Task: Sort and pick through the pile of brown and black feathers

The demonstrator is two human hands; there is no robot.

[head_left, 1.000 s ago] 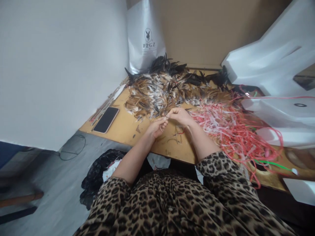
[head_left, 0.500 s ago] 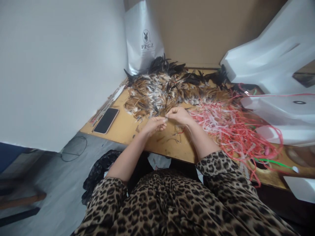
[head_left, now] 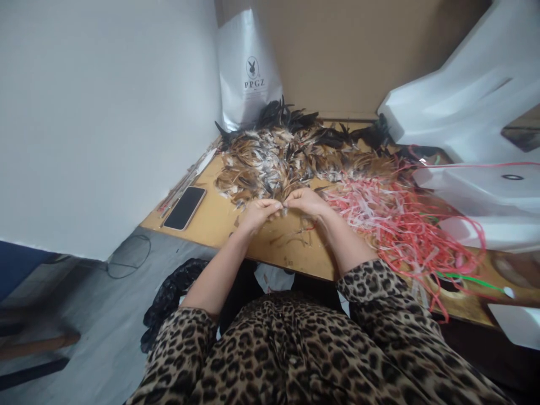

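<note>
My left hand (head_left: 264, 214) and my right hand (head_left: 306, 201) meet fingertip to fingertip above the front part of the wooden table (head_left: 236, 236). Both are closed in a pinch. A small pale bit shows between and just below the fingertips, too small to name. Right behind my hands spreads a heap of brown, white and black feathers (head_left: 270, 163). Beside my right forearm lies a tangled pile of red and whitish strips (head_left: 392, 219).
A phone (head_left: 185, 208) lies at the table's left edge. Behind the feathers stands a silver-white bag (head_left: 248, 73) with printed letters. White sewing-machine-like housings (head_left: 447, 95) rise on the right. A black plastic bag (head_left: 172, 292) is on the floor at the left.
My left hand has risen slightly and its thumb and finger now reach straighter toward the right fingertips. My right hand stays almost in place. The view has shifted a little.
</note>
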